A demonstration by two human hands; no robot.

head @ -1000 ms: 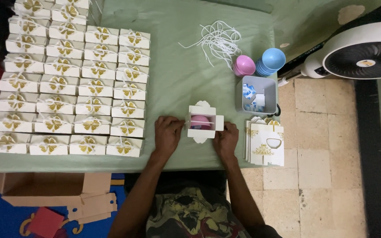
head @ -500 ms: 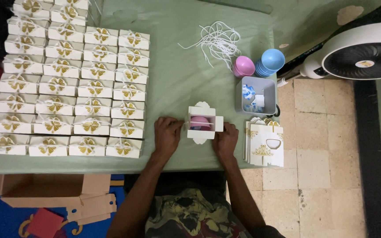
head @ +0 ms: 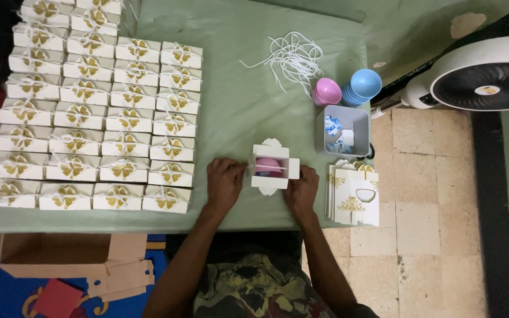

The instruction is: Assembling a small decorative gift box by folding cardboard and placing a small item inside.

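A small white box (head: pixel 271 166), open with a pink cup inside, is gripped at its side flaps by the left hand (head: pixel 224 182) and right hand (head: pixel 301 188) on the green counter (head: pixel 237 106), steadying it.

small white box (head: pixel 273 166) | flaps open, scalloped tabs front and back | pink cup (head: pixel 267 166) inside | lies on green table, near its front edge

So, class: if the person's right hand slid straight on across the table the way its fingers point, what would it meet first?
The right hand already touches the small open white box; beyond that, probably the grey tub, though the exact line is hard to judge.
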